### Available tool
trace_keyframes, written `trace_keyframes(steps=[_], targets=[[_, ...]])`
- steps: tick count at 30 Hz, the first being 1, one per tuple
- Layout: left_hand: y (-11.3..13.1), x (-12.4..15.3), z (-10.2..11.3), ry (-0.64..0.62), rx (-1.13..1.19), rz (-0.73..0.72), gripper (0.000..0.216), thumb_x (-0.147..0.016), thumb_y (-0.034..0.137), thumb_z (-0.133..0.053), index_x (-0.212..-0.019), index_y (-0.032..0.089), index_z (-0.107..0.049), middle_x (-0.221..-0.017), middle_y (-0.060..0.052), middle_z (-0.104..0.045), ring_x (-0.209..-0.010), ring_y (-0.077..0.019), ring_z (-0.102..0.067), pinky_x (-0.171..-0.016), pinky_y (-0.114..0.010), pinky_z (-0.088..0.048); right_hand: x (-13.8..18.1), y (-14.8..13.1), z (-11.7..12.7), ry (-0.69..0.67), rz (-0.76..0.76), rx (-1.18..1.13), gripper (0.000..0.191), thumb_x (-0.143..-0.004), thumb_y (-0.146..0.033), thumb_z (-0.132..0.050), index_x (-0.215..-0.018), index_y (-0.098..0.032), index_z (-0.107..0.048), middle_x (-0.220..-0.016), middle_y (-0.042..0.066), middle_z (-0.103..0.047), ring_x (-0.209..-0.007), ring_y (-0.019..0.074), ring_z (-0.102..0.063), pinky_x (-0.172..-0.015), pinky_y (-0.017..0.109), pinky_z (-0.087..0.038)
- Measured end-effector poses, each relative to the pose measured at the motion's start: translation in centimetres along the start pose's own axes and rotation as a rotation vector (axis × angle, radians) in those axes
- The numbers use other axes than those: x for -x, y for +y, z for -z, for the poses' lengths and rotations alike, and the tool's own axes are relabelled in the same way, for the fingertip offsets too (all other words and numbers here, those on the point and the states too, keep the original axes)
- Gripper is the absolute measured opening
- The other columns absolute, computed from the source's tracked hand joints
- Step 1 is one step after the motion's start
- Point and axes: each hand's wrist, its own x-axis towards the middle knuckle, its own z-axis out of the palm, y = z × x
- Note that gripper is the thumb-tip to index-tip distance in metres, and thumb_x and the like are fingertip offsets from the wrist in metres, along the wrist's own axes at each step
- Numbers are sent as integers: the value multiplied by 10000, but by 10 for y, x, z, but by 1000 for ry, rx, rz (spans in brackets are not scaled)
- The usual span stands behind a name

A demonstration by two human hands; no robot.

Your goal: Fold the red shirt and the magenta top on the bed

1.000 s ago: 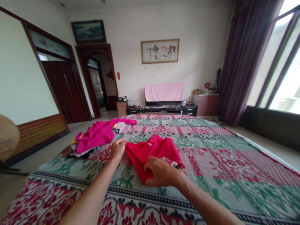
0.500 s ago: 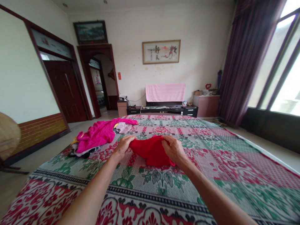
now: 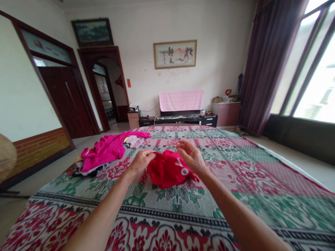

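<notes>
A red garment (image 3: 163,172) lies crumpled on the patterned bedspread (image 3: 180,205), in front of me. A round white patch and a small pale tag show on its right part; what kind of garment it is I cannot tell. My left hand (image 3: 142,161) pinches its upper left edge between thumb and fingers. Over its right side hovers my right hand (image 3: 190,155), fingers apart and holding nothing.
To the left on the bed is a pile of clothes with a bright pink top (image 3: 107,150) uppermost. Beyond the bed stands a low black cabinet (image 3: 209,120), below a pink cloth (image 3: 181,101). A purple curtain (image 3: 264,69) hangs by the window.
My right hand has let go of the red garment and lifted slightly, its fingers spreading. The garment's right part has dropped, showing a white patch. My left hand keeps its hold.
</notes>
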Motion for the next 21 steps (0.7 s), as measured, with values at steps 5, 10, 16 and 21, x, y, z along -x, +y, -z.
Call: trace_keyframes(steps=[5,10,16,21], targets=[[15,6,26,219,83,63,188,-703,319,-573,-766,147,-615,-412,74,-427,-307,-64,-348,-293,-176,-256,-4,49,27,254,-176,336,303,-784,-250,-473,-1044,-178,-612,-891,59,-706,-796,165,-642,-770,289,-462],[71,8,55,226,109,-28,257,-699,315,-598,-871,126,-622,-419,80,-444,-294,-48,-333,-291,-153,-241,13,97,38,268,-318,393,346,-810,-276,-434,-1086,-163,-610,-957,95,-698,-832,196,-639,-767,308,-456],[168,-20,74,389,-32,-248,236,-802,187,-496,-954,35,-592,-522,72,-481,-377,9,-392,-422,-95,-300,20,115,43,312,-412,347,411,-814,-312,-409,-1117,-113,-604,-918,107,-695,-799,208,-622,-764,324,-454],[221,-29,81,567,-1,-314,163,-809,278,-549,-883,142,-601,-524,60,-501,-402,-33,-449,-411,-155,-402,20,114,42,317,-417,368,379,-805,-280,-419,-1085,-138,-633,-918,94,-701,-813,198,-624,-784,308,-448]])
